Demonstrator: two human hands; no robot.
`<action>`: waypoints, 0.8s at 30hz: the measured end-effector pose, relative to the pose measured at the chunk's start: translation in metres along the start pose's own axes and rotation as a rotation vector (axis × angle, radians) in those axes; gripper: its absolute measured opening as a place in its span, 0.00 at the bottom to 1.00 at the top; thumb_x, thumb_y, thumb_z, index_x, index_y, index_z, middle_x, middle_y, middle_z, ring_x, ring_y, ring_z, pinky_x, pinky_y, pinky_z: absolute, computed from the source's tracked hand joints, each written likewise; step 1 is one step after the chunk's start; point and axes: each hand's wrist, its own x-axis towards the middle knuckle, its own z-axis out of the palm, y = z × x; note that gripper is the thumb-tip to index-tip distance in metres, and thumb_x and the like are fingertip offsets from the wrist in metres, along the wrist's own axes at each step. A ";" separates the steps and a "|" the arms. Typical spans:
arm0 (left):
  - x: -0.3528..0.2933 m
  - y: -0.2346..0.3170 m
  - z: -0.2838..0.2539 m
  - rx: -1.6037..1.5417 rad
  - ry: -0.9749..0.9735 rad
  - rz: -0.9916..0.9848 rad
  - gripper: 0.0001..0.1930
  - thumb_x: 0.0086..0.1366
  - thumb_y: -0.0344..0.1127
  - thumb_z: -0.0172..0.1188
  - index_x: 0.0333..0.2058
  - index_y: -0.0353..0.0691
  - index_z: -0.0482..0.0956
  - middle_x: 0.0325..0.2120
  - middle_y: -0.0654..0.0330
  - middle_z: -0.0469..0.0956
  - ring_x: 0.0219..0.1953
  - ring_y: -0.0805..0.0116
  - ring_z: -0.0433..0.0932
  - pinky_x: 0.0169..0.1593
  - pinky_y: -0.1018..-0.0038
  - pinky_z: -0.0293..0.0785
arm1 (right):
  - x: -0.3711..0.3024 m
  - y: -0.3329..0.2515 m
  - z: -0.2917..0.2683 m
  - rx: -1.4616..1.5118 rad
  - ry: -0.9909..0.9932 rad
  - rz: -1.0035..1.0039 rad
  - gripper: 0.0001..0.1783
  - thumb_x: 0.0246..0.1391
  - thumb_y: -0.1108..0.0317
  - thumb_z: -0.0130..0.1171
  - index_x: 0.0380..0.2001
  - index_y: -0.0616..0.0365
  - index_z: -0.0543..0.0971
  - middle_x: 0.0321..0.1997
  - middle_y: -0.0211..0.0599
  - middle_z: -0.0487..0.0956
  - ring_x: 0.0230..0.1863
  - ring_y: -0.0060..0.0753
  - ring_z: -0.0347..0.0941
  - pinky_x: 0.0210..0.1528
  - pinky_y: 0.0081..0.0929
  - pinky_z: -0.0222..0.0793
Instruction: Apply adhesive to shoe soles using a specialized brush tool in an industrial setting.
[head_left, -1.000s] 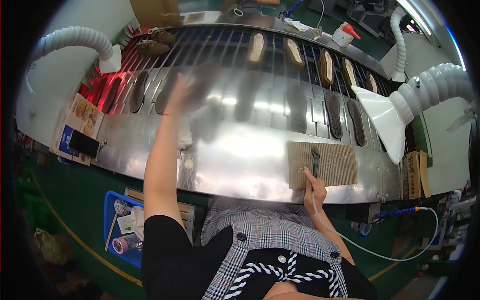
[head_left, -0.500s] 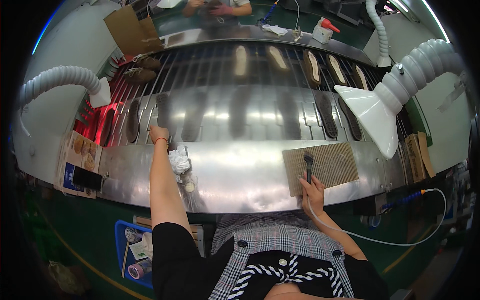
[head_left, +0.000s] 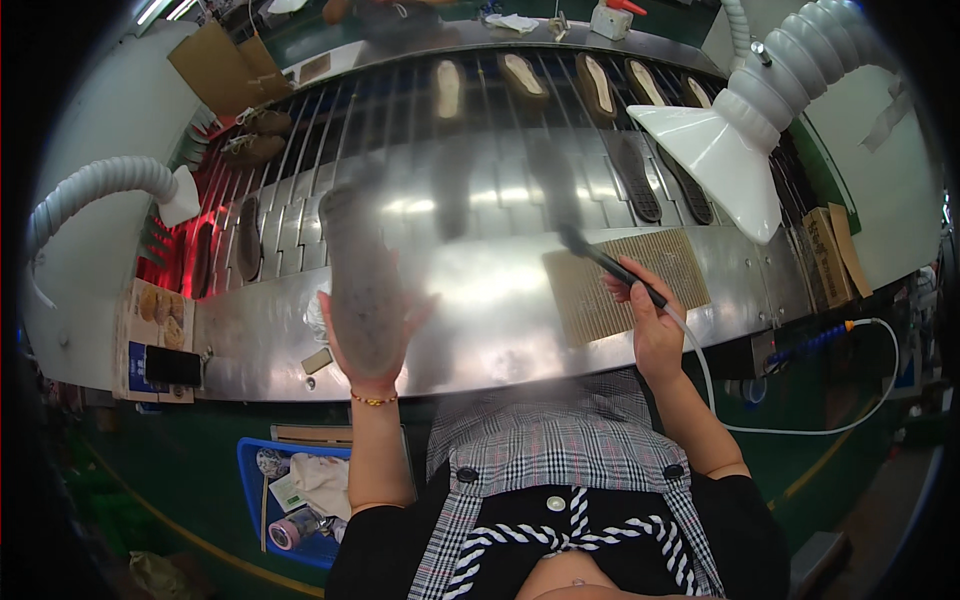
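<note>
My left hand (head_left: pixel 372 345) holds a dark grey shoe sole (head_left: pixel 357 270) lifted over the near edge of the shiny metal table (head_left: pixel 480 280); the sole is blurred. My right hand (head_left: pixel 652 325) grips a black tool (head_left: pixel 612 267) with a white cable, its tip raised above a tan ribbed mat (head_left: pixel 625 285) on the table. A crumpled white rag (head_left: pixel 318 318) lies by my left hand.
Several soles (head_left: pixel 640 180) ride the slatted conveyor behind the table. A white extraction hood (head_left: pixel 715 160) on a ribbed hose hangs at the right, another hose (head_left: pixel 100 185) at the left. A blue bin (head_left: pixel 262 478) sits under the table. Boxes (head_left: pixel 825 250) stand at far right.
My left hand has drawn back from the conveyor with a sole in it. My right hand has lifted the tool off the mat and swung its tip up and left.
</note>
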 end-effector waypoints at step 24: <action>0.019 -0.084 0.085 0.429 -0.020 0.393 0.34 0.77 0.52 0.41 0.72 0.40 0.45 0.62 0.41 0.67 0.55 0.57 0.78 0.54 0.70 0.80 | -0.016 -0.101 0.046 -0.199 -0.566 -0.594 0.26 0.43 0.79 0.68 0.50 0.69 0.80 0.40 0.47 0.83 0.36 0.42 0.81 0.39 0.31 0.77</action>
